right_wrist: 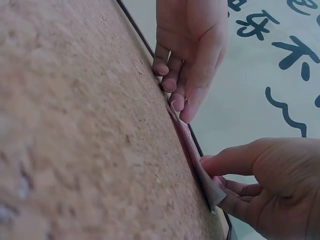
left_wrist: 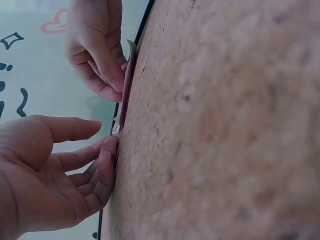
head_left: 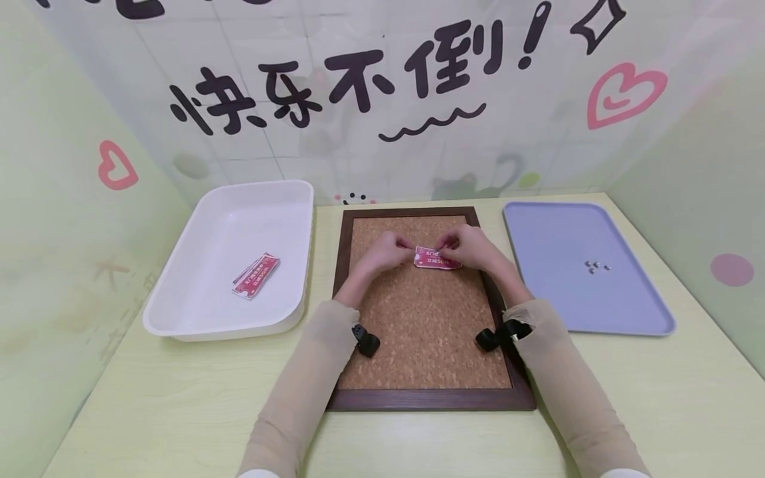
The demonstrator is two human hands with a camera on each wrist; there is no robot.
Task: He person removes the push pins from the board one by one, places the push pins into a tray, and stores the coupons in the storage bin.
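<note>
A red-and-white paper coupon (head_left: 438, 260) lies on the upper part of the framed corkboard (head_left: 430, 332), its right end lifted off the cork in the right wrist view. My left hand (head_left: 385, 252) rests at the coupon's left end, fingertips right at the edge. Its thumb (left_wrist: 80, 129) stands straight, apart from the fingers. With thumb and fingers together, my right hand (head_left: 469, 245) pinches a small pushpin (head_left: 438, 251) over the coupon's upper middle. The fingertips hide most of this pin.
On the left, a white bin (head_left: 209, 318) holds several more coupons (head_left: 255, 275). Several small silver pins (head_left: 592, 265) lie on the blue tray (head_left: 550, 265) at the right. The board's dark wooden frame (head_left: 430, 399) borders the cork. A printed wall (head_left: 358, 153) rises behind the table.
</note>
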